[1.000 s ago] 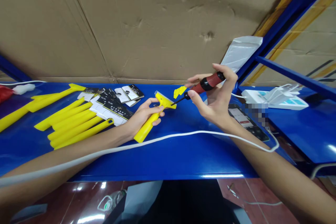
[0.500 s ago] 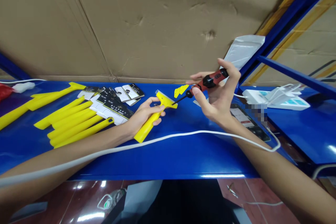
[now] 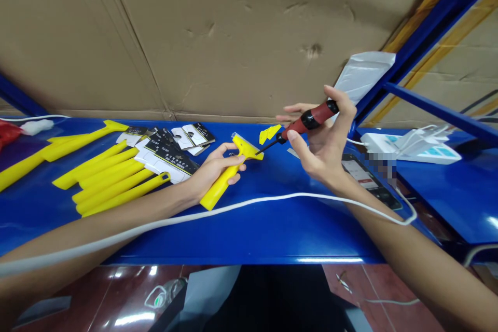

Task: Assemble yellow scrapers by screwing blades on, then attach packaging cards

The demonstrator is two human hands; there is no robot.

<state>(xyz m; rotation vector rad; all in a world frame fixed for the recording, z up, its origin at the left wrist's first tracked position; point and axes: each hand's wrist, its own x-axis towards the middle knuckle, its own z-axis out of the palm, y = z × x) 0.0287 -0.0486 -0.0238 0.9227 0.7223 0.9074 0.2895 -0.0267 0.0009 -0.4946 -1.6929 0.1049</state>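
My left hand (image 3: 218,168) is closed around a yellow scraper (image 3: 221,187), its wide head pointing up and its handle slanting down to the left. In my right hand (image 3: 324,150) is a red and black screwdriver (image 3: 311,118), gripped between thumb and fingers. Its dark shaft slants down to the left, and the tip meets the scraper's head; any screw there is too small to make out. Just behind the head lie small yellow plastic pieces (image 3: 269,134). Several yellow handles (image 3: 112,179) rest side by side to the left, next to black and white printed cards (image 3: 167,155).
A white cable (image 3: 299,195) crosses in front of both forearms. On the right are a phone (image 3: 363,179), a white power strip (image 3: 416,148) and a white pouch (image 3: 363,75) leaning by the blue frame. Cardboard (image 3: 233,36) walls off the back of the blue table (image 3: 272,238).
The view shifts very slightly. The screwdriver's handle turns a little in my right hand, while its tip stays at the scraper's head. My left hand keeps its hold.
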